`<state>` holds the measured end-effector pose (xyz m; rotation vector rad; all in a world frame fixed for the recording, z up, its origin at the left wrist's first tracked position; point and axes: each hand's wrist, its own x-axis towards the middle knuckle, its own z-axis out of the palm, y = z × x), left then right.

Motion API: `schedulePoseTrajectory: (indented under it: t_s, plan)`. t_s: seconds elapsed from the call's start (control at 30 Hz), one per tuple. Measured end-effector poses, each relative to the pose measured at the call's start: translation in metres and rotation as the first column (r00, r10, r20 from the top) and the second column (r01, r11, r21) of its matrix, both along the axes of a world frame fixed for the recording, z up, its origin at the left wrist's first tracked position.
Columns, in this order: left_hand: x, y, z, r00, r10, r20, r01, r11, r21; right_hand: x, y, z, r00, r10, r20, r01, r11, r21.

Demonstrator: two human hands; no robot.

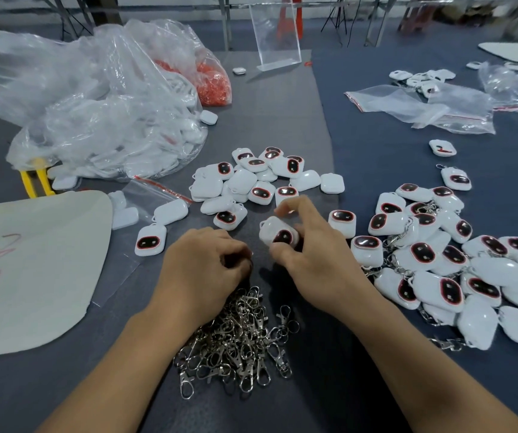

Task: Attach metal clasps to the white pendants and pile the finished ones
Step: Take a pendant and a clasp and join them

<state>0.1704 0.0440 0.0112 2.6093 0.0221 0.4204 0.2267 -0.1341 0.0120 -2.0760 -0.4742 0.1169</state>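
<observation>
The right hand [310, 260] pinches in its fingers a glossy, rounded-square white pendant [278, 233] with a red-rimmed black oval face, just above the grey cloth counter [360, 142]. The left hand [201, 270] curls its fingers over the tangled, shiny metal clasps [236, 339]; whether they grip one I cannot tell. The clasped pendants [454, 270] lie heaped to the right.

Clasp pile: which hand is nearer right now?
Left. The left hand sits at the clasp pile's far edge, fingers curled down over it. The right hand is farther, up and right of the pile, holding a white pendant.
</observation>
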Motion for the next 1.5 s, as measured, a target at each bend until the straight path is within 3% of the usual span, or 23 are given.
schedulePoseTrajectory:
  t_s: [0.43, 0.6, 1.0, 1.13, 1.27, 1.37, 1.5]
  plan:
    - [0.004, 0.008, -0.008, 0.995, -0.079, -0.059, 0.065, 0.975, -0.214, 0.004, -0.001, -0.002, 0.997, 0.071, 0.004, -0.071, 0.997, -0.034]
    - [0.004, 0.007, -0.006, 0.991, -0.094, -0.091, 0.071, 0.970, -0.232, 0.002, 0.000, -0.002, 0.996, 0.082, 0.032, -0.079, 0.993, -0.086]
    - [0.002, 0.007, 0.001, 0.985, -0.141, -0.095, 0.119, 0.971, -0.206, 0.009, 0.000, -0.005, 0.999, -0.013, -0.046, 0.015, 0.999, 0.039]
    - [0.003, 0.003, -0.002, 0.990, -0.137, -0.044, 0.131, 0.984, -0.125, 0.009, 0.000, -0.002, 0.997, -0.010, -0.075, 0.017, 0.995, 0.095]
    - [0.005, -0.001, -0.002, 1.000, -0.016, 0.019, 0.022, 0.939, -0.342, 0.003, -0.002, 0.005, 0.999, 0.028, -0.030, -0.025, 0.997, 0.077]
    - [0.006, -0.004, 0.000, 1.000, -0.020, 0.015, 0.025, 0.838, -0.545, 0.000, -0.002, 0.005, 0.999, 0.032, 0.020, -0.033, 0.997, 0.063]
    - [0.005, -0.007, 0.001, 0.999, -0.048, 0.012, 0.042, 0.713, -0.700, -0.002, -0.001, 0.004, 0.998, 0.035, 0.059, -0.042, 0.993, 0.110]
